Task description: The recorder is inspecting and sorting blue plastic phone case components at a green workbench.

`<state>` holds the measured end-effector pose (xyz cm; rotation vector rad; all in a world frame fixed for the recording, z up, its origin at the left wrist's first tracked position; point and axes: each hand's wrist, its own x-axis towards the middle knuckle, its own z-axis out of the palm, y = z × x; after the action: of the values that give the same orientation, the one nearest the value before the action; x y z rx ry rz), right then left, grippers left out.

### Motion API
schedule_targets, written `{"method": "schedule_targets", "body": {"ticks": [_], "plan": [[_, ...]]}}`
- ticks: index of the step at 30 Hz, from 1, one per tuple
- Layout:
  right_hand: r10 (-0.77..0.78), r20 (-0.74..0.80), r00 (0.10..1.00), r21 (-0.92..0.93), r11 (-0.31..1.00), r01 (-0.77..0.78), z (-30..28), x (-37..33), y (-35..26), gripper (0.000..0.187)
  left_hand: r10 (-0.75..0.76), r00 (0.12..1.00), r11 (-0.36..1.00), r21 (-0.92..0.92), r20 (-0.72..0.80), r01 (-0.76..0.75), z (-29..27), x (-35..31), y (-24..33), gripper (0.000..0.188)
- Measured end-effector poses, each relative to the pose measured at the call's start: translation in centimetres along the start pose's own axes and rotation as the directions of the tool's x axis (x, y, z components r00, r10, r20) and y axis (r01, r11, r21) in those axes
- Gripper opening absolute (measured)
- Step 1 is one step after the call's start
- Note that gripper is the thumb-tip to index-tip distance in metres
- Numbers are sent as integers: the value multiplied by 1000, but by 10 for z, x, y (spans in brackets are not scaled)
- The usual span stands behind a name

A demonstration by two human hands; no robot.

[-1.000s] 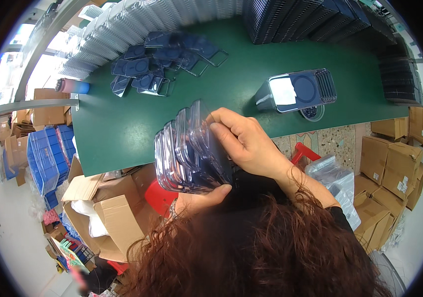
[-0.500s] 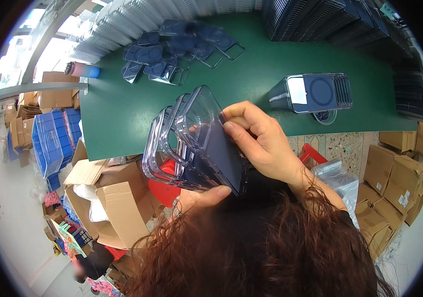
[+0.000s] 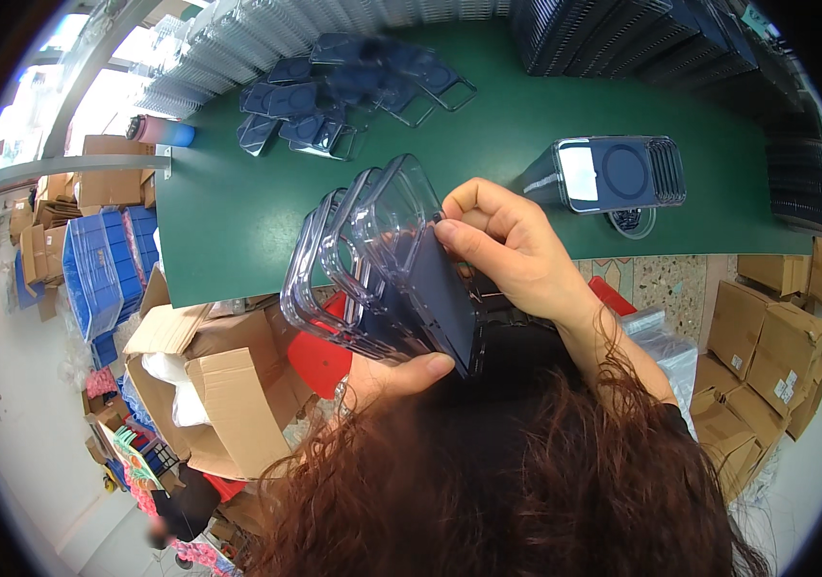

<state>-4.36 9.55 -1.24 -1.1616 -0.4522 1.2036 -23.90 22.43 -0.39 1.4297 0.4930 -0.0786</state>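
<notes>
— Hands first: what are the two doing?
— The left hand is curled under a tilted stack of dark blue, clear-rimmed cases, thumb along its lower edge; its other fingers are hidden. The right hand is nearly closed, thumb and forefinger pinching the front case by its upper right edge.
— Where is that stack?
— Held up before the body, seen across the near edge of a green table.
— Any change from a second ago?
— Yes: the clear rims, bunched close then, now stand fanned apart. The right hand pinches at much the same place.
— And the counts?
— In the hands, at least three rims; I cannot tell the full number. On the table, one nested stack at right, one round clear container just nearer, and one loose pile of roughly ten overlapping cases, partly blurred. One pink-and-blue bottle is at the left end.
</notes>
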Motion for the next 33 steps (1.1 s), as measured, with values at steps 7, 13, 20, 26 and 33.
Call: {"method": "schedule_targets", "body": {"ticks": [7,13,20,26,33], "plan": [[-82,-19,996,-79,994,80,0,0,5,11,80,996,997,-13,32,-79,18,21,-10,93],[-158,-6,987,27,987,158,2,1,-4,10,122,992,990,-68,14,-121,19,26,2,95],[-166,8,986,-142,976,165,1,1,-8,16,149,989,966,-212,-21,-150,25,33,12,97],[-273,-105,956,-418,885,207,10,0,-8,16,164,985,924,-343,-47,-171,26,42,14,99],[-401,-170,900,-401,862,309,12,2,-2,12,185,976,856,-470,-112,-216,22,45,10,101]]}}
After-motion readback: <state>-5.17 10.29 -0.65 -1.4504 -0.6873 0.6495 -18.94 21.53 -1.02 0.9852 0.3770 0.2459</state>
